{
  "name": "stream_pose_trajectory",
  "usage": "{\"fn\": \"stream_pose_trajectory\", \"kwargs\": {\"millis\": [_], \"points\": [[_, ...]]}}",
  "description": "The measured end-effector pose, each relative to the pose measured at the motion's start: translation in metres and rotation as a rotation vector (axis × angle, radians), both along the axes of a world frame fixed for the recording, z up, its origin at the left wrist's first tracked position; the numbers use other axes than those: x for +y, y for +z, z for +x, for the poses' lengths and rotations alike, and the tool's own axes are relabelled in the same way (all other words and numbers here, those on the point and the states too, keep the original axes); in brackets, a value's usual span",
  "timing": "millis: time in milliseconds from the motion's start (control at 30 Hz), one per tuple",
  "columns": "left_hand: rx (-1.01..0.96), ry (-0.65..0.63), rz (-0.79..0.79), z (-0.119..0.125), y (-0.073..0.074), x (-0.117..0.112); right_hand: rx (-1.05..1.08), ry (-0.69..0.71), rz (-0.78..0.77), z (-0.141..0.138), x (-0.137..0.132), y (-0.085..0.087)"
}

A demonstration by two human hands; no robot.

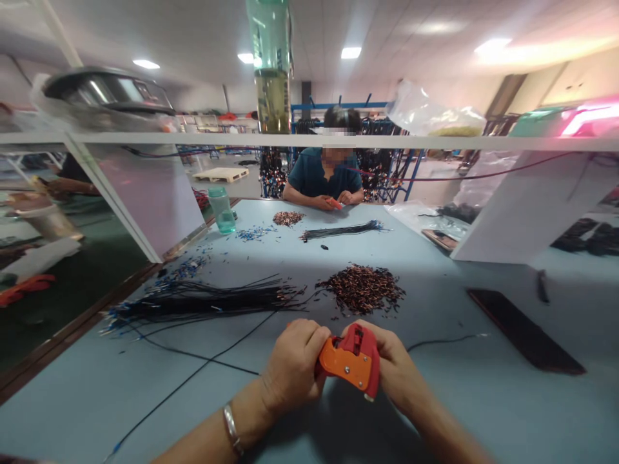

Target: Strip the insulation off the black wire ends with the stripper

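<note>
left hand (293, 364) and right hand (394, 367) clasp the orange crimping tool (351, 362) over the near table (435, 412); black wire bundle (203, 299) and copper terminal heap (362, 288) beyond lie large; probably much work remains

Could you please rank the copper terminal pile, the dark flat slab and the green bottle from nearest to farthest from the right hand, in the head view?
From the right hand, gripping the orange tool:
1. Copper terminal pile, just ahead.
2. Dark flat slab, to the right.
3. Green bottle, far left.
</note>
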State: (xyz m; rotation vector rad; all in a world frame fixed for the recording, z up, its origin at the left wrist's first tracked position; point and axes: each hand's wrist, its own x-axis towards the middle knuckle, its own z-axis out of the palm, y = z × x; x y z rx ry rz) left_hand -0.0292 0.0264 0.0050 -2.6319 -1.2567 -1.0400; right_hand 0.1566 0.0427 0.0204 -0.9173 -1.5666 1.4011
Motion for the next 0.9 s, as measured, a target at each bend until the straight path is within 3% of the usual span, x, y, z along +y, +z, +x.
{"fn": "stream_pose_trajectory", "kwargs": {"millis": [400,900], "points": [[0.004,0.02,-0.015,-0.0005,-0.0031,0.0012,-0.033,0.006,0.013,-0.0031,-0.0003,-0.0062],[0.035,0.016,-0.017,-0.0004,-0.0037,0.0008,-0.064,0.004,-0.032,-0.0029,-0.0011,0.0008]]}}
